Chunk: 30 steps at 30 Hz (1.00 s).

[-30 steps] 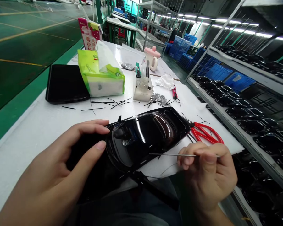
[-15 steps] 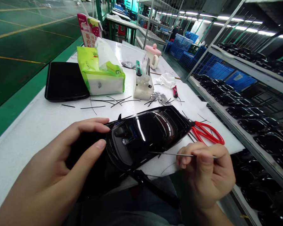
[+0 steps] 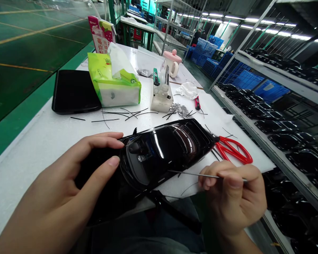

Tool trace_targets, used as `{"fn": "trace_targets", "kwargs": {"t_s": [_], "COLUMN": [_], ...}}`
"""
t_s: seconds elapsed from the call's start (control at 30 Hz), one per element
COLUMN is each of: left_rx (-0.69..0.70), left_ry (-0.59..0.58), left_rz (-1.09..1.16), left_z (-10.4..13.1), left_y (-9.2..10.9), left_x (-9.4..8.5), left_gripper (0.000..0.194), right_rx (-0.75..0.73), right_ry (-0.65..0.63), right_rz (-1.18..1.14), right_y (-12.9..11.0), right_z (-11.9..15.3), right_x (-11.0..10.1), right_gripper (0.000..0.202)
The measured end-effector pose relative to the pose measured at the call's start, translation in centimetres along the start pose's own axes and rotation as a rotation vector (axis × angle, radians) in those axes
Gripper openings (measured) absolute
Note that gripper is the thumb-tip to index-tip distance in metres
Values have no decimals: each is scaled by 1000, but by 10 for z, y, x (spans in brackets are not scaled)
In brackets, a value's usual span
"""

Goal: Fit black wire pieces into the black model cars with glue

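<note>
A glossy black model car [image 3: 161, 150] lies at a slant on the white table in front of me. My left hand [image 3: 76, 173] grips its front end, thumb on top of the hood and fingers over the far side. One black part [image 3: 172, 210], perhaps an opened door, sticks out from the near side toward my lap. Between thumb and fingers my right hand [image 3: 234, 192] pinches a thin metal rod [image 3: 194, 174]. The rod's tip is at the car's near side, below the windows; whether it touches cannot be told.
Red-handled scissors or pliers [image 3: 234, 150] lie past the car's rear. Behind it are black strips [image 3: 129, 114], small silvery pieces [image 3: 180, 109], a bottle in a holder [image 3: 161, 97], tissues [image 3: 119, 93] and a black tray-like object [image 3: 75, 93]. Racks of black shells [image 3: 283, 141] stand at right.
My right hand and the rod have shifted very slightly to the right and down. The car and my left hand hold almost the same place.
</note>
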State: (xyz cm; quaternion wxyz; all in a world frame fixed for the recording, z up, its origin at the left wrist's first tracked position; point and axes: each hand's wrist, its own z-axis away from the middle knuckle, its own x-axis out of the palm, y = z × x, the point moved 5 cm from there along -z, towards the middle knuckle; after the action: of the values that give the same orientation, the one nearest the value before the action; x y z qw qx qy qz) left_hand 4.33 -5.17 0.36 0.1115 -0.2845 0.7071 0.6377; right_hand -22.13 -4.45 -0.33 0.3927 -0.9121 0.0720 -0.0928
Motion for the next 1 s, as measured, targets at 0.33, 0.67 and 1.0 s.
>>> {"fn": "trace_targets", "kwargs": {"t_s": [0.33,0.67,1.0], "left_rx": [64,12,40], "left_ry": [32,28,8], "left_rz": [-7,31,10], "left_z": [-3,0,-1], "left_y": [-7,-1,-11], "left_x": [-3,-1,-1], "left_gripper": [26,27,28], "right_rx": [-71,-66,-28], "right_ry": [-86,-80,73], "right_rz": [-22,-25,-9], "right_y": [-3,-3,-23], "right_z": [1,-1,-23], "right_x": [-1,0,-11], "right_gripper": [7,6,16]}}
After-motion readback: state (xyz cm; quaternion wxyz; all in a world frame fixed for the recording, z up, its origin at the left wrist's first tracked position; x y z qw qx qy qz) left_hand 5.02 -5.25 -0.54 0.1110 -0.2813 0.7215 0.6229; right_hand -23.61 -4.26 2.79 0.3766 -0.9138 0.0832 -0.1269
